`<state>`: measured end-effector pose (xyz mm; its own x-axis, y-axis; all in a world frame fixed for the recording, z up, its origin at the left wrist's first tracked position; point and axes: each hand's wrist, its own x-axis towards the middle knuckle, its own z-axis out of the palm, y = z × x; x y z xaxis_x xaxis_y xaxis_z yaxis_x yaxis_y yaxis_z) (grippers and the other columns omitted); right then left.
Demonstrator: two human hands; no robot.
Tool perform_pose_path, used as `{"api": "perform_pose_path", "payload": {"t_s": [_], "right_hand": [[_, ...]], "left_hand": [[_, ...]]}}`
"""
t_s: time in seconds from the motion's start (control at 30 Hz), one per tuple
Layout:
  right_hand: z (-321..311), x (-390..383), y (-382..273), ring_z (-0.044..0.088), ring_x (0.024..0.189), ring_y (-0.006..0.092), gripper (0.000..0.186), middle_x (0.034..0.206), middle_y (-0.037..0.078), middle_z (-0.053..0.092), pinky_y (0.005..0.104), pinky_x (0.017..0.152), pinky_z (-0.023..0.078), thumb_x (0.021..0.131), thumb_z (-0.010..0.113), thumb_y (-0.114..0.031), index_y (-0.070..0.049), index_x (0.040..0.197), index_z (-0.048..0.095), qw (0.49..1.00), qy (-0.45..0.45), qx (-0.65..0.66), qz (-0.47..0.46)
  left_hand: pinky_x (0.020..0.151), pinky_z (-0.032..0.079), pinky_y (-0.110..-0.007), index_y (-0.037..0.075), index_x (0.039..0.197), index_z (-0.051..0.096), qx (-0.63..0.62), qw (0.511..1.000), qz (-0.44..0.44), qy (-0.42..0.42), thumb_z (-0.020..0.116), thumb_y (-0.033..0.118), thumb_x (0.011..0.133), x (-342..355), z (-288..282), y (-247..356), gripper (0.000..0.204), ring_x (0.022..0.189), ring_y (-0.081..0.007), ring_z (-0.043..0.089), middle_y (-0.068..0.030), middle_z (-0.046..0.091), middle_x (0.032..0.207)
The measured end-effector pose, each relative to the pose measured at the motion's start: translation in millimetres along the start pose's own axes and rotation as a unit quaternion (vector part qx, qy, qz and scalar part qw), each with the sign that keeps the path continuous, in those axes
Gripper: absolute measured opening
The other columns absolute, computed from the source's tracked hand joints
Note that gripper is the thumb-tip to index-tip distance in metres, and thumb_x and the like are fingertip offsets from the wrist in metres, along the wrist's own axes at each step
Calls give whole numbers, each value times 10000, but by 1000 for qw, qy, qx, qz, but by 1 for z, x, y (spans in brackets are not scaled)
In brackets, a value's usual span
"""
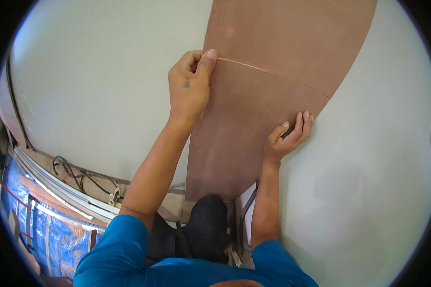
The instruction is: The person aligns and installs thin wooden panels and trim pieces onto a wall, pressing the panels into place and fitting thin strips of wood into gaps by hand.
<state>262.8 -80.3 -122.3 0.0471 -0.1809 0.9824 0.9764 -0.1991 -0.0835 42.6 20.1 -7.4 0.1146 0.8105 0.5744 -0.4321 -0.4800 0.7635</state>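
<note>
A brown plywood sheet (230, 129) rises in front of me, its lower end near my knee. Its top edge meets a second brown sheet (292, 33) along a thin, slanting seam that is paler at its left end. My left hand (191, 86) is closed on the left edge at the seam, thumb on the front face and fingers bent at the edge. Lower down, my right hand (289, 134) rests against the right edge of the lower sheet. Its thumb stands apart from the slightly bent fingers.
Pale smooth panels (100, 86) lie on both sides of the brown sheets. At lower left are black cables (76, 174), long metal strips (67, 186) and a blue plastic sheet (57, 239). A dark strap or cable (246, 210) hangs beside my leg.
</note>
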Motion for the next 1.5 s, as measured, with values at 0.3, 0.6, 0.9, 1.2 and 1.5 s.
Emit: {"api": "perform_pose_path", "payload": {"t_s": [0.3, 0.6, 0.9, 1.2, 1.5], "right_hand": [[-1, 1, 5, 402, 1403, 425, 402, 1438, 214, 446, 536, 1168, 369, 964, 484, -88, 72, 1331, 516, 999, -9, -17, -27], [-3, 3, 5, 401, 1401, 414, 387, 1420, 203, 461, 531, 1158, 376, 970, 495, -101, 72, 1314, 534, 1000, -1, -5, -27], [3, -3, 5, 409, 1394, 406, 387, 1396, 191, 483, 517, 1159, 378, 914, 533, -84, 62, 1270, 570, 1000, 5, 15, -5], [-4, -5, 15, 396, 1407, 409, 388, 1414, 192, 476, 517, 1155, 385, 899, 546, -58, 45, 1272, 577, 1000, -6, 12, -10], [-5, -15, 7, 374, 1437, 407, 389, 1463, 202, 434, 521, 1169, 382, 953, 490, -50, 62, 1323, 535, 999, -37, -8, -6]], "left_hand": [[916, 499, -321, -71, 1160, 666, -141, 987, -74, 4, 675, 193, 996, -2, 8, 15, 311, 1000, -164, 634, -106, 704, 1045], [943, 490, -339, -68, 1193, 666, -179, 981, -66, -36, 677, 150, 977, 5, -1, 5, 307, 1033, -189, 633, -121, 703, 1101], [988, 450, -311, -37, 1152, 661, -61, 997, 33, 32, 647, 279, 1027, 2, 7, -14, 339, 1081, -154, 587, -90, 670, 1103], [1003, 454, -323, -32, 1242, 620, 146, 965, 204, -78, 559, 337, 1066, 5, -39, -15, 413, 1134, -188, 600, -121, 656, 1165], [1163, 340, -500, 1, 1558, 258, 5, 909, 403, -107, 594, 725, 892, 16, -9, -64, 1039, 1456, -326, 344, -188, 330, 1567]]}}
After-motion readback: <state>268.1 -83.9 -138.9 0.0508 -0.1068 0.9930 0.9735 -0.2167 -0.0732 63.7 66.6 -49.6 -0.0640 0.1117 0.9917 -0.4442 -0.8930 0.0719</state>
